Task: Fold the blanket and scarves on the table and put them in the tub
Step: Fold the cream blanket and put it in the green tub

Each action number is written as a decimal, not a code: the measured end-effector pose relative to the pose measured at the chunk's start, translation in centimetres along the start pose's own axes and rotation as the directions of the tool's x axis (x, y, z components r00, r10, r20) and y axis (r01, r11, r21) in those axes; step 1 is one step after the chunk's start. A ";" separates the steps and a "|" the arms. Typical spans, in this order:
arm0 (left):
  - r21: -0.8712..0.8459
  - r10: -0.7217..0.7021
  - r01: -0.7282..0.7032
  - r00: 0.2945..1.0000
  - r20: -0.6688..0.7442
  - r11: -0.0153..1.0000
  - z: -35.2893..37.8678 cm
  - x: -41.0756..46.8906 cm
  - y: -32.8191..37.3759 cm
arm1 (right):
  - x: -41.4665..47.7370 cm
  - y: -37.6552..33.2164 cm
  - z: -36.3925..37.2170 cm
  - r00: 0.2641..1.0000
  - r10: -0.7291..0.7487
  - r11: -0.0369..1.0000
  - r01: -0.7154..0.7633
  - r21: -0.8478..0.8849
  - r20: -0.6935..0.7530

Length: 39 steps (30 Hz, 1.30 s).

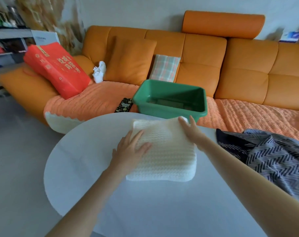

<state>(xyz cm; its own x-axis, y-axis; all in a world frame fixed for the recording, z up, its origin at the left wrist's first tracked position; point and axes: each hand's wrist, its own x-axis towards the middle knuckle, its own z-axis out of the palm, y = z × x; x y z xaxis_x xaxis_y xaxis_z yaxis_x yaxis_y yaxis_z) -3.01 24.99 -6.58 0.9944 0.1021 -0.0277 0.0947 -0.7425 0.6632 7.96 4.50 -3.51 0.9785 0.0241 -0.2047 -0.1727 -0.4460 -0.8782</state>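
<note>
Fingers (136, 136) of left hand (130, 148) flat, pressing white knit blanket (167, 158), already folded. Right hand (189, 130) fingers (181, 121) on its far right corner; whether they pinch it, can't tell. Blanket near counter (87, 151) far edge; green tub (162, 111) on sofa (239, 79) just beyond. Chevron scarf (273, 158) heaped at right edge.

Our arms are uncovered as far as they show. Our left forearm (94, 194), in view from 7 o'clock, and our right forearm (239, 171), in view from 4 o'clock, are both bare right to the picture's edge, long and slender, narrowing toward the wrists. Our left hand (130, 148) and right hand (188, 128) are bare too, with slim fingers; the nails are too blurred to make out.
</note>
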 end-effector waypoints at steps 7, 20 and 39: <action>-0.290 -0.096 0.110 0.993 0.062 0.951 -0.6 0.2 0.9 | -7.3 3.5 0.7 0.979 -0.139 0.985 0.121 0.126 0.147; -0.714 -0.261 0.412 0.911 0.318 0.566 -1.8 1.0 0.7 | -6.7 3.4 1.4 0.973 0.137 0.906 -0.200 0.373 0.188; -0.811 -0.105 -0.040 0.987 -0.125 0.584 -12.0 12.6 10.6 | -0.1 -11.1 -4.9 0.966 -0.172 0.822 0.250 0.511 -0.195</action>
<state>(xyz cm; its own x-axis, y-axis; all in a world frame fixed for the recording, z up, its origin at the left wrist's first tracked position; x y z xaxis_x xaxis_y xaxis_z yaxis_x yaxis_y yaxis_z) 9.92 26.33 9.09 0.9653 0.2611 -0.0037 -0.0231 0.0995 0.9948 10.37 5.07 8.40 0.9965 -0.0750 0.0376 0.0447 0.0965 -0.9943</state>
